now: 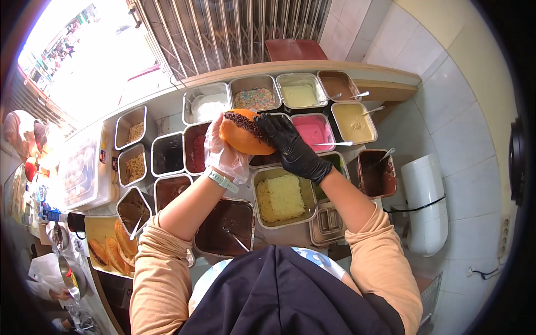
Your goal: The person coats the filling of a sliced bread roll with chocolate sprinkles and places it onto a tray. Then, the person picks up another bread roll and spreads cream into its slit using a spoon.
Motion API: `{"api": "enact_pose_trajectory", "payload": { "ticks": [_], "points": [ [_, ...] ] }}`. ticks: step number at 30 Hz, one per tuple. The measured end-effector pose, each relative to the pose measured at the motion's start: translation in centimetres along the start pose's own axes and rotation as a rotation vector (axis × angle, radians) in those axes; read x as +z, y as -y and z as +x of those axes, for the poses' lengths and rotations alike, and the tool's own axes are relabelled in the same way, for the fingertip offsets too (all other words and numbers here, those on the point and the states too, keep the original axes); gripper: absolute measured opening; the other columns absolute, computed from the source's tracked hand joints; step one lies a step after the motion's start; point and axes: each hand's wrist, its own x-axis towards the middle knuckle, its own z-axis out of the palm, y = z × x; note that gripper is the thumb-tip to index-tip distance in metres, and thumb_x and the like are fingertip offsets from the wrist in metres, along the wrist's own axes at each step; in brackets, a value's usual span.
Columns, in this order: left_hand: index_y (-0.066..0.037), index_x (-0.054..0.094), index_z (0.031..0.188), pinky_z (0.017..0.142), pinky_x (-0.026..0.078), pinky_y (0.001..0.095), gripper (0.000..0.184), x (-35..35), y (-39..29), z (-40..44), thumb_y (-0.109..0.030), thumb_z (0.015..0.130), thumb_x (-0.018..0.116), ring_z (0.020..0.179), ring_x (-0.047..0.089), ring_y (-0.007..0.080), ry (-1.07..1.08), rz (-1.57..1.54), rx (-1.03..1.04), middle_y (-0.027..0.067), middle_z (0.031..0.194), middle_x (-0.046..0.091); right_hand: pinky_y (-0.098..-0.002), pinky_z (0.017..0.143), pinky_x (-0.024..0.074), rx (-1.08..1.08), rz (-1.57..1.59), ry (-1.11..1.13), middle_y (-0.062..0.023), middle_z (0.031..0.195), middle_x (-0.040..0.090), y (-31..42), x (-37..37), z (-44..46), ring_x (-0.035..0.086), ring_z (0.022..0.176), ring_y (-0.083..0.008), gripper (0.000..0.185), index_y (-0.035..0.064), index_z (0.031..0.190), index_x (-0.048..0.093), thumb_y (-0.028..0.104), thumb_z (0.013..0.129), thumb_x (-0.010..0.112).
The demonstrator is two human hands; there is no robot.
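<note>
A golden-orange bread bun (237, 139) is held up over the trays, with a band of chocolate sprinkles (245, 124) along its split. My left hand (219, 152), in a clear plastic glove, grips the bun from its left side and below. On the opposite side, my right hand (293, 148) in a black glove presses its fingers against the sprinkled edge. Beneath my hands are a tray of grated cheese (282, 195), a tray of dark chocolate spread (218, 223) with a spoon, and a tray of pink spread (312, 131). The bun's underside is hidden.
Trays of coloured sprinkles (254, 99), pale cream (300, 94) and yellow spread (354, 123) line the back ledge. More buns (114, 254) lie in a box at left, near a lidded plastic container (84, 167). A white appliance (425, 205) stands at right. Another person (22, 131) is at far left.
</note>
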Motion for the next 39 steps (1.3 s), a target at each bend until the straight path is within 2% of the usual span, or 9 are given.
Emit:
{"api": "enact_pose_trajectory", "payload": {
  "ticks": [3, 6, 9, 18, 27, 30, 33, 36, 39],
  "points": [
    [-0.003, 0.053, 0.119, 0.098, 0.046, 0.0481, 0.052, -0.2, 0.0, 0.0, -0.043, 0.087, 0.059, 0.108, 0.058, 0.0332, 0.025, 0.018, 0.004, 0.0175, 0.117, 0.059, -0.0435, 0.108, 0.0301, -0.052, -0.091, -0.003, -0.0218, 0.14, 0.041, -0.2, 0.0, -0.2, 0.039, 0.127, -0.0389, 0.072, 0.005, 0.146, 0.027, 0.005, 0.083, 0.062],
    [-0.004, 0.052, 0.119, 0.098, 0.046, 0.0492, 0.05, -0.5, -0.1, 0.2, -0.044, 0.088, 0.057, 0.109, 0.057, 0.034, 0.004, -0.007, 0.003, 0.0184, 0.117, 0.058, -0.0461, 0.109, 0.0265, 0.005, 0.109, -0.058, -0.0217, 0.142, 0.038, -0.6, -0.5, -0.5, 0.038, 0.128, -0.0393, 0.068, 0.0045, 0.147, 0.025, 0.003, 0.086, 0.055],
    [-0.005, 0.051, 0.12, 0.097, 0.046, 0.0504, 0.049, 0.5, -0.1, -0.4, -0.044, 0.089, 0.054, 0.11, 0.057, 0.0344, -0.067, -0.032, 0.022, 0.0182, 0.117, 0.058, -0.0491, 0.112, 0.02, -0.06, -0.122, -0.117, -0.0199, 0.146, 0.034, -0.1, -1.3, -1.0, 0.032, 0.133, -0.0398, 0.068, 0.0064, 0.148, 0.024, 0.005, 0.086, 0.052],
    [-0.004, 0.048, 0.12, 0.096, 0.047, 0.0521, 0.05, -0.1, -0.3, -0.1, -0.044, 0.091, 0.051, 0.108, 0.058, 0.0357, -0.049, 0.013, 0.017, 0.0185, 0.115, 0.059, -0.0565, 0.114, 0.0018, -0.046, -0.13, 0.078, -0.0096, 0.153, 0.025, 1.7, 1.0, -2.3, 0.02, 0.141, -0.0342, 0.071, 0.0114, 0.148, 0.025, 0.029, 0.088, 0.059],
    [-0.004, 0.043, 0.125, 0.099, 0.045, 0.0521, 0.058, -0.2, -0.5, -0.2, -0.047, 0.088, 0.056, 0.113, 0.055, 0.0382, 0.037, 0.025, -0.01, 0.0202, 0.118, 0.055, -0.0528, 0.115, 0.0003, -0.048, -0.012, 0.067, -0.0064, 0.154, 0.024, 1.9, -0.1, -2.5, 0.016, 0.143, -0.033, 0.071, 0.0124, 0.148, 0.026, 0.024, 0.086, 0.057],
    [-0.004, 0.043, 0.125, 0.099, 0.045, 0.0531, 0.058, -0.1, -0.4, -0.2, -0.047, 0.087, 0.056, 0.113, 0.054, 0.038, 0.016, 0.026, 0.007, 0.0208, 0.118, 0.055, -0.0498, 0.116, -0.0018, -0.071, -0.226, 0.161, -0.0053, 0.154, 0.026, 1.4, 0.1, -2.9, 0.01, 0.145, -0.0309, 0.079, 0.0057, 0.15, 0.012, 0.019, 0.085, 0.055],
    [-0.004, 0.045, 0.124, 0.099, 0.044, 0.0541, 0.057, -0.7, -0.8, 0.4, -0.046, 0.086, 0.058, 0.114, 0.054, 0.0383, -0.003, -0.037, -0.035, 0.0205, 0.119, 0.055, -0.0498, 0.116, 0.0005, -0.101, -0.114, 0.089, -0.0121, 0.154, 0.023, 1.2, -0.4, -2.8, 0.014, 0.144, -0.0326, 0.074, 0.0091, 0.15, 0.019, 0.022, 0.087, 0.056],
    [-0.004, 0.048, 0.122, 0.1, 0.044, 0.0541, 0.056, -0.4, -0.7, 0.0, -0.044, 0.085, 0.061, 0.113, 0.055, 0.0378, -0.008, -0.069, -0.024, 0.0196, 0.12, 0.056, -0.0474, 0.116, 0.0017, -0.027, 0.009, -0.158, -0.0147, 0.154, 0.021, 0.6, 0.0, -3.3, 0.011, 0.144, -0.0322, 0.071, 0.0055, 0.15, 0.016, 0.02, 0.09, 0.052],
    [-0.005, 0.05, 0.121, 0.1, 0.043, 0.0533, 0.055, -0.5, -0.7, 0.2, -0.043, 0.084, 0.062, 0.111, 0.056, 0.037, -0.039, -0.055, -0.006, 0.0186, 0.119, 0.057, -0.0455, 0.116, 0.0017, 0.067, 0.128, -0.097, -0.0147, 0.155, 0.02, -0.7, 0.4, -3.4, 0.008, 0.145, -0.0332, 0.071, 0.0026, 0.15, 0.013, 0.019, 0.092, 0.05]
  ]
}}
